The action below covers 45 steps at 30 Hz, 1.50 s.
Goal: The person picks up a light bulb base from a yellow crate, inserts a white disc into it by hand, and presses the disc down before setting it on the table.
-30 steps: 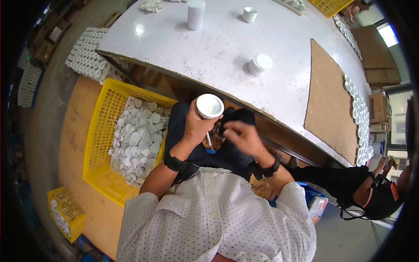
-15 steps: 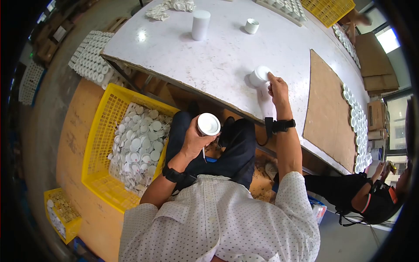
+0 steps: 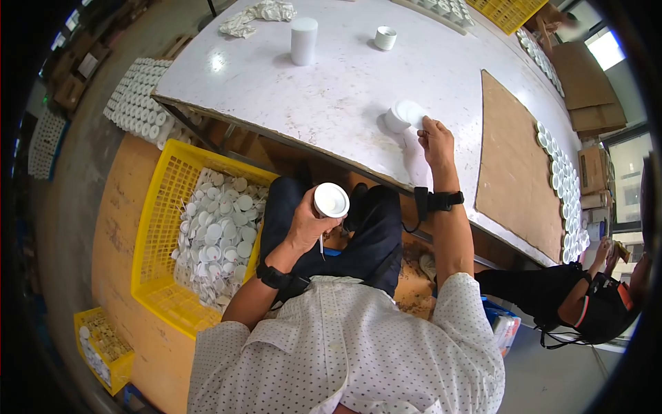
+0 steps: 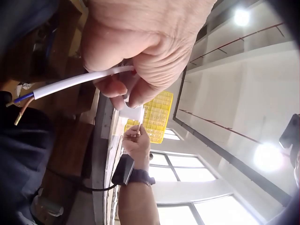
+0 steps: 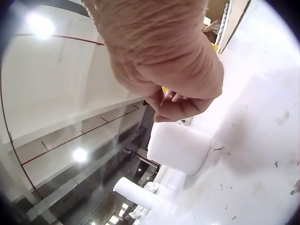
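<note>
A round white fitting (image 3: 332,200) faces up over the lap, its side gripped by the left hand (image 3: 303,226). From under that hand hangs a white cable (image 4: 77,83) with bare-ended blue and brown wires, seen in the left wrist view. On the table, a short white cylinder (image 3: 398,119) stands near the front edge. The right hand (image 3: 439,143) is at its top right, thumb and finger pinching the edge of a thin white disc (image 3: 413,112). In the right wrist view, the right hand's (image 5: 164,61) curled fingers are just above the cylinder (image 5: 178,147); the disc is not distinct there.
A taller white cylinder (image 3: 303,43), a small white cup (image 3: 385,38) and crumpled cloth (image 3: 258,16) are farther back on the table (image 3: 345,90). Cardboard (image 3: 514,165) lies to the right, beside rows of round parts. A yellow basket (image 3: 150,241) of discs stands left; another person (image 3: 586,307) is at right.
My right hand has moved from beside the left hand over the lap to the short cylinder on the table. The left hand keeps its grip on the fitting, slightly lower in view.
</note>
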Motion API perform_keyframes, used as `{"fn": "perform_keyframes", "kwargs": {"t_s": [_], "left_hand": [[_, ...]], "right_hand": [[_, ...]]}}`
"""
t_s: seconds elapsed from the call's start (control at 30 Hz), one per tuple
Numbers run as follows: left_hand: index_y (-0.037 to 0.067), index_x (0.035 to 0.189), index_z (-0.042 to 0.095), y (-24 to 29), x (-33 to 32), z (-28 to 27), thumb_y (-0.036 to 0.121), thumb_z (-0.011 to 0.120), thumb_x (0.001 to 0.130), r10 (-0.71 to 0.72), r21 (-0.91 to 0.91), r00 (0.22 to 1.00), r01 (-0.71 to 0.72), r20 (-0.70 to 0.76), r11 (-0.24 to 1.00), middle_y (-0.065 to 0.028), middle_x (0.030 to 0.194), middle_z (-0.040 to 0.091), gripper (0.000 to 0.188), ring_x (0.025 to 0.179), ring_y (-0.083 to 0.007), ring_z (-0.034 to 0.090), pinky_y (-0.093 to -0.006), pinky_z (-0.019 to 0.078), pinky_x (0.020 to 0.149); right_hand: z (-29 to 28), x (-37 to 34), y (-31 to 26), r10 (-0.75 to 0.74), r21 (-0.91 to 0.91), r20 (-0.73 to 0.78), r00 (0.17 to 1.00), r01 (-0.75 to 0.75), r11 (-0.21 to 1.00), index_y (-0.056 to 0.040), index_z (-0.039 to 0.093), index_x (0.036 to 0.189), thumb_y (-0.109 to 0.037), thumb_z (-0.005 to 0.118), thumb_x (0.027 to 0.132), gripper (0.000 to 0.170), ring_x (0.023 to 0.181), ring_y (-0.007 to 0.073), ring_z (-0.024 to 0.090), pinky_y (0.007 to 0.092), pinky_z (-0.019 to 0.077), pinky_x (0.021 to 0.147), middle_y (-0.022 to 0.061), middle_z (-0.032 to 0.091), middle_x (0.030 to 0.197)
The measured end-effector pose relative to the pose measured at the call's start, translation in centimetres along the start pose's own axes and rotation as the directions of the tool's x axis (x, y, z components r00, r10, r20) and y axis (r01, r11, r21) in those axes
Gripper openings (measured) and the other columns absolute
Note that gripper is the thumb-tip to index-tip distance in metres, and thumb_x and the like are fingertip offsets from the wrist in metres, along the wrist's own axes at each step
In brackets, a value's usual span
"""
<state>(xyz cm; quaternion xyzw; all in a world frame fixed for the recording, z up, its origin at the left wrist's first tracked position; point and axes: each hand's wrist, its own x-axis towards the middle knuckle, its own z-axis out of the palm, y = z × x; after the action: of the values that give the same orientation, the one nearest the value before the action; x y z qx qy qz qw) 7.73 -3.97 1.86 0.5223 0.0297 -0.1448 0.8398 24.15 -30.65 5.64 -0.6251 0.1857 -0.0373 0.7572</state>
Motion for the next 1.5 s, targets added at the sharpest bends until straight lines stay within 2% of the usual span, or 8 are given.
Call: {"fn": "perform_keyframes", "kwargs": {"t_s": [0.2,0.37,0.4,0.53,0.6,0.97,1.23,1.5], "left_hand": [[0.002,0.12,0.035,0.4,-0.2,-0.3,-0.008,0.061,0.068,0.025,0.043,0.999,-0.024,-0.024,0.999,-0.0104,0.097,0.055,0.058,0.08,-0.0159,0.059,-0.0194,0.0455,0.052],[0.003,0.125,0.031,1.3,0.6,1.3,-0.01,0.06,0.068,0.058,0.046,0.998,-0.058,0.013,0.997,-0.0106,0.1,0.054,0.065,0.086,-0.0208,0.061,-0.0203,0.0465,0.056],[0.003,0.122,0.034,0.9,1.1,1.2,-0.006,0.066,0.065,0.073,0.129,0.997,-0.076,0.032,0.989,-0.0081,0.109,0.049,0.066,0.097,-0.0153,0.053,-0.0269,0.0476,0.082],[0.003,0.125,0.032,0.4,1.8,1.7,-0.007,0.063,0.066,0.127,0.207,0.988,-0.142,0.086,0.968,-0.0091,0.11,0.049,0.067,0.097,-0.0187,0.055,-0.0277,0.0457,0.082],[0.004,0.123,0.035,1.0,1.6,2.4,-0.002,0.068,0.063,0.148,0.233,0.984,-0.168,0.104,0.958,-0.0078,0.113,0.048,0.068,0.107,-0.0165,0.046,-0.0288,0.0395,0.09],[0.005,0.128,0.03,0.1,1.3,1.7,0.003,0.065,0.067,0.174,0.332,0.972,-0.218,0.158,0.918,-0.0118,0.115,0.046,0.071,0.107,-0.0195,0.046,-0.0298,0.0405,0.089],[0.004,0.124,0.035,0.3,1.3,1.9,0.016,0.06,0.078,0.204,0.436,0.973,-0.23,0.107,0.87,-0.0143,0.108,0.051,0.053,0.099,-0.0216,0.051,-0.0313,0.0423,0.084],[0.004,0.123,0.036,0.4,1.1,1.9,0.011,0.056,0.077,0.231,0.497,0.969,-0.243,0.087,0.833,-0.016,0.108,0.051,0.051,0.098,-0.0242,0.052,-0.0324,0.0426,0.084]], "right_hand": [[-2.1,-3.1,1.1,-0.016,0.106,-0.042,0.999,0.02,0.994,-0.0019,0.055,0.08,-0.011,0.055,0.082,0.009,0.057,0.0105,0.054,0.0186,0.0413,0.049,0.0022,0.053,0.064],[-1.1,-8.3,2.5,0.041,0.191,0.092,0.995,-0.058,0.98,-0.0029,0.055,0.082,-0.011,0.056,0.083,0.008,0.054,0.0081,0.05,0.0178,0.039,0.047,0.001,0.053,0.065],[-0.7,-9.3,2.9,0.057,0.161,0.14,0.988,-0.08,0.984,-0.0036,0.055,0.082,-0.013,0.058,0.083,0.009,0.053,0.0075,0.049,0.0176,0.0382,0.047,0.0005,0.053,0.064],[1.4,-13.0,3.9,0.201,0.025,0.268,0.942,-0.216,0.976,-0.0045,0.058,0.085,-0.015,0.059,0.083,0.011,0.051,0.0055,0.045,0.0174,0.0373,0.046,-0.001,0.053,0.064],[1.5,-13.7,5.2,0.21,-0.06,0.366,0.907,-0.202,0.978,-0.0027,0.061,0.091,-0.017,0.06,0.082,0.017,0.053,0.0043,0.045,0.0172,0.0377,0.048,-0.0022,0.054,0.066],[3.8,-15.1,6.2,0.179,-0.126,0.382,0.907,-0.141,0.982,-0.0005,0.058,0.093,-0.014,0.067,0.077,0.023,0.055,0.002,0.044,0.0146,0.0351,0.047,-0.0035,0.052,0.067],[4.2,-15.4,6.2,0.173,-0.121,0.377,0.91,-0.136,0.983,0.0003,0.056,0.094,-0.012,0.068,0.076,0.025,0.056,0.002,0.044,0.0148,0.0355,0.047,-0.0031,0.052,0.068],[4.8,-15.3,6.8,0.124,-0.09,0.363,0.923,-0.097,0.991,-0.0045,0.054,0.087,-0.016,0.07,0.075,0.023,0.051,0.002,0.043,0.0146,0.0339,0.043,-0.003,0.051,0.065]]}}
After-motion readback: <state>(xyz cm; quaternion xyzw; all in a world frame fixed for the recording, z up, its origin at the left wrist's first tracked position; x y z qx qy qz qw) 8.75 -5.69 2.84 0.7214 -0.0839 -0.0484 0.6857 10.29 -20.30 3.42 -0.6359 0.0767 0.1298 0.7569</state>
